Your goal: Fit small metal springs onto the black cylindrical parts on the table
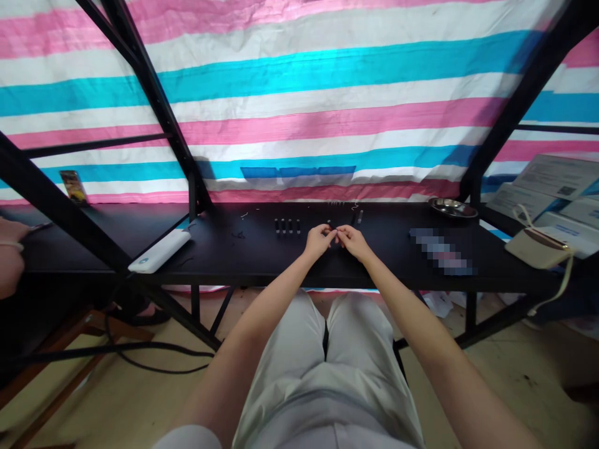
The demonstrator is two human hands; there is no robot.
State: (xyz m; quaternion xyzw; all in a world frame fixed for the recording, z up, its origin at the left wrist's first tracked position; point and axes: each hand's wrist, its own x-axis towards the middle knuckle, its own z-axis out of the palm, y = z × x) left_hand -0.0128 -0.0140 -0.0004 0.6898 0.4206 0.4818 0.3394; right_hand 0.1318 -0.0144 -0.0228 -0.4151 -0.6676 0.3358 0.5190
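Over the middle of a black table (243, 259), my left hand (320, 241) and my right hand (352, 241) meet with their fingertips together. Both are closed in a pinch. Whatever lies between the fingers is small and mostly hidden, and I cannot make it out. To the left of my left hand, several small dark cylinders with pale tops (290, 226) stand upright in a row. Beyond my right hand is a small grey-tipped cylinder (360, 217). Thin white bits (341, 202) lie near the table's back edge.
A shiny metal dish (453, 207) sits at the back right, a pixelated patch in front of it. A white oblong device (160, 251) lies left. A beige pouch (539, 247) and white boxes (556, 178) are far right. Black frame posts (156, 100) flank the table; another person's arm (10, 249) shows left.
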